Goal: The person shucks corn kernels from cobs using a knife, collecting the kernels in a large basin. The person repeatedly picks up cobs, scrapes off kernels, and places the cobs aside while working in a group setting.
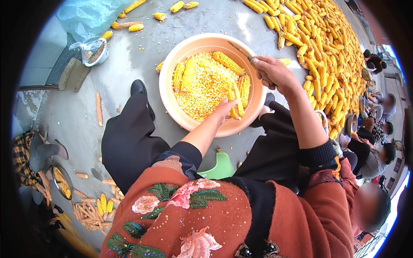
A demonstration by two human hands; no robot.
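Note:
A wide peach-coloured plastic basin (167,103) stands between my knees, with loose yellow corn kernels (203,93) in it. My left hand (224,111) grips a corn cob (238,101) above the basin's near right side. A dark lengthwise groove runs down that cob between its rows of kernels. In my right hand (272,74), fingers wrapped around its handle, is a slim metal hand tool (238,50), its narrow shaft angled up and left over the rim. Several whole cobs lie on the kernels, one (228,63) at the back.
A large heap of corn cobs (326,58) lies at right. Stripped cobs (88,213) are piled at lower left beside a metal bowl (63,183). A blue plastic sheet (90,19) and a white bucket (102,56) are at upper left. Other people sit on both sides.

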